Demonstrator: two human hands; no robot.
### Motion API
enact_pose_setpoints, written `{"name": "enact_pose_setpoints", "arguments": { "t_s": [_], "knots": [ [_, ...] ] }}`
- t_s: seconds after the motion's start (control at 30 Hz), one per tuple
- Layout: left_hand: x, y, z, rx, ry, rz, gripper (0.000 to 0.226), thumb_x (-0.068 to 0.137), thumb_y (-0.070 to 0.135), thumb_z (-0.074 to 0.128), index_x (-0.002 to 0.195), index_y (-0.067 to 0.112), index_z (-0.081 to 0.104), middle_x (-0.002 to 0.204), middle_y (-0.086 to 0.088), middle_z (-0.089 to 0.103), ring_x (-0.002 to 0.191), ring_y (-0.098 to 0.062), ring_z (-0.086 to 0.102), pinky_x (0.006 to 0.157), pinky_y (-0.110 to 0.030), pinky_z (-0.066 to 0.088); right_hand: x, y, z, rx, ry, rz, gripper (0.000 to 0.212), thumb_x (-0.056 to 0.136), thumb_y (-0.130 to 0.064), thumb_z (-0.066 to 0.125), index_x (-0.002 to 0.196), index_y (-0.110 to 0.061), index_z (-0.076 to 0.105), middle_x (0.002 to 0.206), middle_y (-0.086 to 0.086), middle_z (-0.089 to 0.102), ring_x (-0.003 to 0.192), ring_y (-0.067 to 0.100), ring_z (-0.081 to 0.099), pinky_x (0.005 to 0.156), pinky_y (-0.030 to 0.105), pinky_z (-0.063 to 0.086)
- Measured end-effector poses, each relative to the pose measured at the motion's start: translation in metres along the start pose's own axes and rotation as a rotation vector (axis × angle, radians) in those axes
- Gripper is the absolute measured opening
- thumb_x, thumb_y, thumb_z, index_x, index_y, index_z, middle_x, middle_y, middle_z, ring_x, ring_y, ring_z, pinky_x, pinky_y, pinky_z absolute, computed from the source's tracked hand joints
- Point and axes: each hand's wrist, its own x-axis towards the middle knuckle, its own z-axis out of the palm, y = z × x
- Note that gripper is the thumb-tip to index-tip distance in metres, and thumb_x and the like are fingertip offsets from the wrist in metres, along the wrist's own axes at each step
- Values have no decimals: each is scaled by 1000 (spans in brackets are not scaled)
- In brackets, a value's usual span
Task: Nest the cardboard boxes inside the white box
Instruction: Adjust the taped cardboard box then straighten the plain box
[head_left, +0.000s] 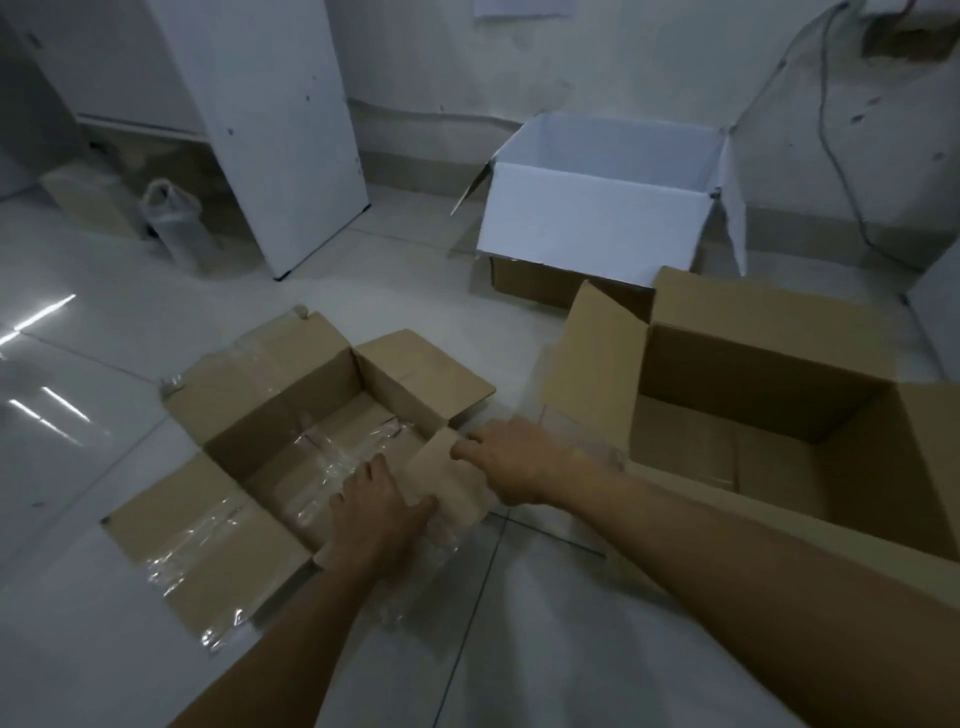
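A small open cardboard box (291, 415) with clear tape on its flaps lies on the floor at centre left. My left hand (376, 512) presses on its near right flap, fingers reaching into the opening. My right hand (511, 457) pinches the top corner of that same flap. A larger open cardboard box (769, 364) stands at the right, touching my right forearm. The white box (592, 218) stands open further back against the wall, its flaps spread.
A white cabinet panel (280, 130) leans at the back left, with a plastic bag (171, 218) and a brown box (88, 197) beside it. Cables (831, 145) hang down the wall at the right. The floor is glossy tile.
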Motion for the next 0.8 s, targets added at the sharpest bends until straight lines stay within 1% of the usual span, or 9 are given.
{"name": "enact_pose_setpoints", "arguments": {
  "t_s": [0.07,0.1,0.17,0.23,0.33,0.43,0.53,0.67,0.8],
  "knots": [
    [3,-10,9,-61,-52,-28,75,76,62,56,129,11,39,132,-14,53,118,-33,51,95,-43,41,28,-8,18,-14,32,-6,54,85,-13,55,136,-17,37,144,15,38,130,31,39,101,46,37],
    [4,-13,14,-68,-55,6,65,78,60,53,122,13,44,124,-13,59,111,-32,56,90,-41,45,38,-11,24,-36,25,-13,58,85,-13,55,138,-17,34,150,15,30,137,30,30,108,49,29],
    [8,-23,20,-55,7,96,46,81,54,51,105,16,50,105,-11,66,94,-30,61,77,-38,48,60,-17,36,-64,19,-39,61,84,-12,57,140,-16,32,154,16,25,142,31,22,113,52,19],
    [14,-31,21,-51,67,161,36,81,47,54,99,16,52,98,-10,67,89,-30,61,69,-35,44,73,-16,43,-47,85,-66,56,83,-12,57,134,-16,36,146,14,37,135,32,31,110,49,25],
    [25,-49,20,17,115,324,37,78,47,52,97,15,56,90,-8,67,84,-29,61,62,-30,35,79,-11,46,-1,199,-49,48,85,-17,55,130,-20,40,133,10,49,121,30,43,98,43,36],
    [42,-67,11,74,56,442,52,71,58,40,99,18,57,90,-6,67,82,-25,59,66,-31,38,80,-17,53,64,217,-3,45,86,-21,56,129,-19,42,129,10,49,120,30,40,96,42,36],
    [66,-75,-3,188,-48,472,60,67,60,36,106,18,55,104,-6,65,99,-26,56,86,-38,36,78,-34,64,138,254,58,60,80,-20,64,134,-16,38,130,11,47,120,31,39,96,41,37],
    [88,-78,-12,370,-62,476,37,81,38,57,111,18,51,116,-7,59,107,-27,49,91,-37,32,73,-52,71,201,299,90,69,79,-21,66,138,-9,33,134,12,43,120,30,37,99,40,36],
    [103,-74,-10,409,-1,456,37,80,29,60,112,11,53,114,-16,58,109,-35,47,106,-44,25,76,-63,76,307,339,90,68,77,-16,65,137,-9,34,132,11,44,116,29,39,94,36,36]
  ]
}}
